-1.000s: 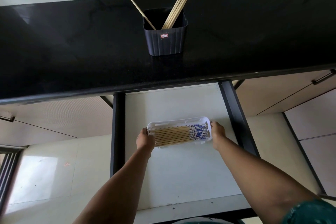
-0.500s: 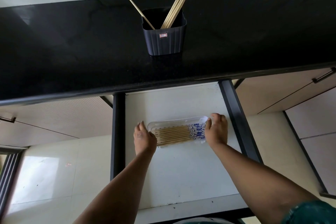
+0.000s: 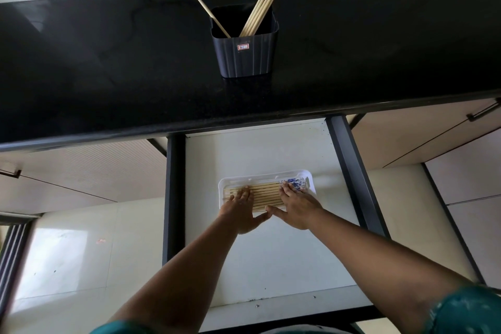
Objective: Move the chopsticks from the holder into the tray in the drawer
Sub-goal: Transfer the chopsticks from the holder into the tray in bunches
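Head view, looking down: the biggest thing I see is the glossy black stone countertop (image 3: pixel 108 68), running across the upper half under a white marbled wall. Below its front edge the white-floored open drawer with dark side rails (image 3: pixel 271 252) is pulled out towards me. On the counter stands the dark ribbed plastic chopstick holder (image 3: pixel 245 54), upright, with pale wooden chopsticks (image 3: pixel 260 8) leaning in it: one alone to the left, a small bunch to the right. In the drawer, near its middle, lies the shallow white rectangular plastic tray (image 3: pixel 225 180), and a flat row of wooden chopsticks with blue-patterned ends (image 3: pixel 267 194) lies lengthwise inside it. My left hand (image 3: pixel 241 209) rests open, palm down, fingers spread on the left part of that row; my right hand (image 3: pixel 296 205) lies open and flat on the right part, fingertips near the blue ends. Neither hand grips anything, and the two thumbs nearly meet at the tray's near edge.
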A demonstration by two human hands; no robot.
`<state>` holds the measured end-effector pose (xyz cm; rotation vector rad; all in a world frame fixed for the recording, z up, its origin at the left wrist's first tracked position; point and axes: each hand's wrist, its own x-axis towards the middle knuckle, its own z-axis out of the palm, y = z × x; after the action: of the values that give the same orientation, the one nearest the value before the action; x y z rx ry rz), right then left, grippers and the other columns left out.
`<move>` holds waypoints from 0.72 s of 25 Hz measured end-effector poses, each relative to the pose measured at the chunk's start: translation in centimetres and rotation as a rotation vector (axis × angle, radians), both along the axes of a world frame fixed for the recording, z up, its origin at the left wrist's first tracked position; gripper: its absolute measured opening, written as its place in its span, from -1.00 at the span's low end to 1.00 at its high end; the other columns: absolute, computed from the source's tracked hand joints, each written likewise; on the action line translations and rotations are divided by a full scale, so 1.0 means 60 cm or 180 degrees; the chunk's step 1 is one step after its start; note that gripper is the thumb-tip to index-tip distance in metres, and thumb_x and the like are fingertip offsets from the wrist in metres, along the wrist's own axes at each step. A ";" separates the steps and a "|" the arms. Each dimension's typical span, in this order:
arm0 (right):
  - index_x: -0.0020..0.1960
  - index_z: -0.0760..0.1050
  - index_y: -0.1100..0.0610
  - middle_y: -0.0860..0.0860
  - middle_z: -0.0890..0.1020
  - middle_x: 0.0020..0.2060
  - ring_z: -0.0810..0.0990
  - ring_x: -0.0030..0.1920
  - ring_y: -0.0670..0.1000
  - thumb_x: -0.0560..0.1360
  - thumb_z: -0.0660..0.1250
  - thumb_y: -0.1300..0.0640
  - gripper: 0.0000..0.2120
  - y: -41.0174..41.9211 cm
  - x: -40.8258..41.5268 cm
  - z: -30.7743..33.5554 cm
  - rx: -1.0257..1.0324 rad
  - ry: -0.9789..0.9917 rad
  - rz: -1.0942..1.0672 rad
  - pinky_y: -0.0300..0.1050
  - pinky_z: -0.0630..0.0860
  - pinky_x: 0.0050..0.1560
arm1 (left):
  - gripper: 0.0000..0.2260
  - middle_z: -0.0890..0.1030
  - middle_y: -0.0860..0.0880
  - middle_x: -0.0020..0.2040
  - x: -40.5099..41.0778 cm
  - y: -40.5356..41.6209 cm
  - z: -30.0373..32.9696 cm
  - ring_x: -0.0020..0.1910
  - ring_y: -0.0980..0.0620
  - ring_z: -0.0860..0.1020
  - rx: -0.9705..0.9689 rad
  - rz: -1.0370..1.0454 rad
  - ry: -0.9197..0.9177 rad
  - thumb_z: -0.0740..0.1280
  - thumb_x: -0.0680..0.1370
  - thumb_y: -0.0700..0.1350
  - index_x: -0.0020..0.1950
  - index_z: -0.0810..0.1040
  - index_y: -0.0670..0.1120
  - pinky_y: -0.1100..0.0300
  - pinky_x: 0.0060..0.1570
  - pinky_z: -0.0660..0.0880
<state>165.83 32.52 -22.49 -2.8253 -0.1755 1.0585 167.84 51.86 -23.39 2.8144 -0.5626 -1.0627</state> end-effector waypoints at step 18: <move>0.19 0.50 0.17 0.08 0.56 0.13 0.54 0.14 0.13 0.60 0.05 -0.21 -0.50 -0.002 0.009 0.028 0.0482 -0.1358 -0.0401 -0.04 0.46 0.07 | -0.21 0.14 -0.13 0.56 0.006 0.022 0.037 0.53 -0.09 0.14 -0.0178 -0.0001 -0.0445 0.13 0.48 0.37 0.54 0.12 -0.10 0.01 0.45 0.16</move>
<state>166.39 32.38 -20.79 -2.8369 -0.1071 0.3896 168.17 53.20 -21.19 2.8548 -0.5952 -0.8408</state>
